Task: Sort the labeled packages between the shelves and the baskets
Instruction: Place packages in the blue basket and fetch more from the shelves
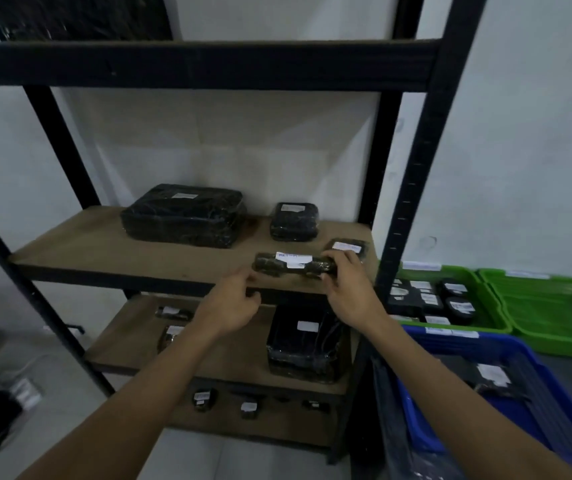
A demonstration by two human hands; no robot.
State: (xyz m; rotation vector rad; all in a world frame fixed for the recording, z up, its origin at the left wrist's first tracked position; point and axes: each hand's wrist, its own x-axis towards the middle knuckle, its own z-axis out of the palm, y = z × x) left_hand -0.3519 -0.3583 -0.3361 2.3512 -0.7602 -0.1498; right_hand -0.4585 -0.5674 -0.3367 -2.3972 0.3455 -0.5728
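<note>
Black oblong plastic-wrapped package: right hand grips 3 o'clock end.
Left hand: loosely curled, empty.
Brown board shelf: one-ended hold may tip package off.

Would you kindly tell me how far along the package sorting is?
Labeled packages already sit on the middle shelf, the lower shelf, and in the green basket and blue basket. In hand: the right hand grips a long package at the middle shelf's front edge, left hand beside its other end. Left: placing it; whether more await sorting is unclear.
</note>
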